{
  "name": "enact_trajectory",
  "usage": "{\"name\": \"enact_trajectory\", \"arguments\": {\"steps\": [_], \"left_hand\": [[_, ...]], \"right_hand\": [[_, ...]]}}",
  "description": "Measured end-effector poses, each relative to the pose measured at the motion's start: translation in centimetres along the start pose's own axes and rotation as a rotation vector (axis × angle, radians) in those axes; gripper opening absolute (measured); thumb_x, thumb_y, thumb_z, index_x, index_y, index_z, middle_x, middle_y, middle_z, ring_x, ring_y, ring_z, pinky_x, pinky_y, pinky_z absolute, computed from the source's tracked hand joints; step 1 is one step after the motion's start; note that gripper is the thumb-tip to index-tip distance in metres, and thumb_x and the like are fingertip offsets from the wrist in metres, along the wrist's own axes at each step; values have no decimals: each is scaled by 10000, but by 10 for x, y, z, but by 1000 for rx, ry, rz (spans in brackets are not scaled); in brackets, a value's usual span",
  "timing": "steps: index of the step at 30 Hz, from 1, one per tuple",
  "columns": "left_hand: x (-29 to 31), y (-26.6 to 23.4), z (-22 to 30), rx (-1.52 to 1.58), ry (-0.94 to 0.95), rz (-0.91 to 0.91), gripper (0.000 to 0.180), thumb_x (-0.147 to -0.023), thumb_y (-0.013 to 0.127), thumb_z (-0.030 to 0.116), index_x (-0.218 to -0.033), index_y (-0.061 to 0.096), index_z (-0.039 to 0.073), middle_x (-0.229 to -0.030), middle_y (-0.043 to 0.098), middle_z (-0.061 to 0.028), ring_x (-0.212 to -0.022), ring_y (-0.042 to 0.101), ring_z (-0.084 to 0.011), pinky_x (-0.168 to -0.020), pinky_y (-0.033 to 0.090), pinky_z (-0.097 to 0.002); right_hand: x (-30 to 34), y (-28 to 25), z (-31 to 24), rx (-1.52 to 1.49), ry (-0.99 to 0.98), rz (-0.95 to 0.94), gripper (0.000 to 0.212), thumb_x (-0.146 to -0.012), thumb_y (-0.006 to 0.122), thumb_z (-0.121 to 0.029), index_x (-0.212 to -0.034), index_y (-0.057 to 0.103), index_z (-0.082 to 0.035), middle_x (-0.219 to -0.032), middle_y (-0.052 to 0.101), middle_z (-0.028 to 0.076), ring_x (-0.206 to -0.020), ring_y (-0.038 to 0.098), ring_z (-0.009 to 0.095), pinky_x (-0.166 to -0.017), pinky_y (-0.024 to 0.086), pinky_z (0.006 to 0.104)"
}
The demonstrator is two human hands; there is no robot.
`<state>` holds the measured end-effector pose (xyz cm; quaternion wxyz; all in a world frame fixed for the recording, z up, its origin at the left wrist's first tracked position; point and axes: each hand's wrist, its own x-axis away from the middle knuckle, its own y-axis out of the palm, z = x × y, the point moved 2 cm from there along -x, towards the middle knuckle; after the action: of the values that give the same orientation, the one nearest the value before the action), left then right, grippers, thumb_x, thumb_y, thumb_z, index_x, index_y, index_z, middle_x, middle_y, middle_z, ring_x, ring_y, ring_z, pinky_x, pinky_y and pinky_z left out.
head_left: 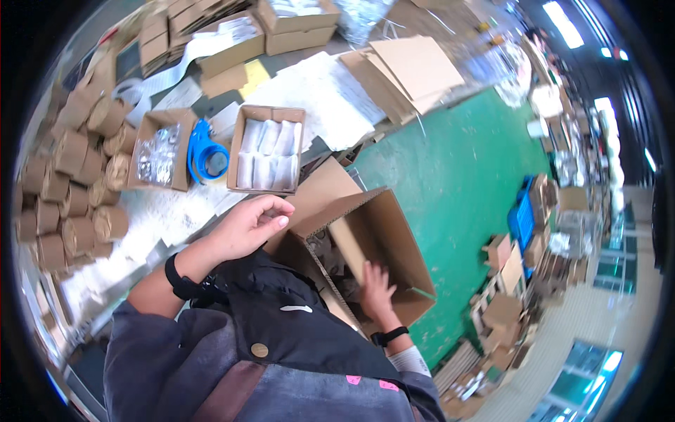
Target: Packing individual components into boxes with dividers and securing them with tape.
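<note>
A large open cardboard box [415,246] stands in front of me, tilted, with its flaps up. My right hand [377,290] reaches into it, fingers spread against a cardboard panel [346,243] inside. Crumpled brown paper [325,254] shows beside that panel; the rest of the contents is hidden. Over the table edge, left of the box's raised flap [327,193], my left hand [247,226] hovers with nothing in it, its thumb apart from loosely bent fingers. Nearest to it is a small carton [264,190] filled with white packets [267,151].
A blue tape dispenser [209,158] and a carton of clear plastic pieces [184,169] share the table. Brown paper rolls [93,232] pile up at left. Cardboard sheets [422,67] overhang the far table edge. Beyond the green floor [464,183], boxes and a blue crate [522,219] line the right.
</note>
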<state>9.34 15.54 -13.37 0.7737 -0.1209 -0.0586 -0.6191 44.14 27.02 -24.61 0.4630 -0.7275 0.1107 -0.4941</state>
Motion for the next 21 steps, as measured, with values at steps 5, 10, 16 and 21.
{"name": "enact_trajectory", "arguments": {"steps": [5, 10, 16, 21], "left_hand": [[22, -19, -16, 15, 16, 91, 257, -943, 569, 160, -1155, 575, 16, -1065, 635, -71, -948, 609, -140, -851, 501, -304], [58, -39, -19, -64, -90, 243, 272, -934, 587, 180, -1157, 580, 24, -1050, 645, -65, -944, 614, -137, -832, 497, -294], [66, -115, -21, -162, -116, 289, 278, -924, 613, 216, -1136, 591, 37, -1005, 654, -53, -916, 610, -117, -816, 496, -297], [-28, -291, -4, -280, -54, 526, 288, -891, 640, 248, -1085, 620, 36, -888, 629, -14, -775, 594, -106, -663, 506, -267]], "right_hand": [[-40, 29, -16, -344, -283, -134, 987, -825, 662, -481, -1520, 23, -193, -1545, 48, 253, -1365, 140, 550, -1019, 253, 696], [-97, 32, -57, -60, -342, 29, 744, -835, 649, -273, -1466, 261, -213, -1337, 338, 291, -1117, 487, 492, -836, 472, 585], [-123, 54, -47, -326, -400, 10, 572, -809, 656, -199, -1339, 466, -99, -918, 660, 224, -853, 626, 416, -761, 504, 488], [-85, 11, -43, -270, -218, 15, 313, -797, 690, -246, -1055, 651, -72, -889, 674, 217, -823, 660, 373, -700, 535, 459]]}}
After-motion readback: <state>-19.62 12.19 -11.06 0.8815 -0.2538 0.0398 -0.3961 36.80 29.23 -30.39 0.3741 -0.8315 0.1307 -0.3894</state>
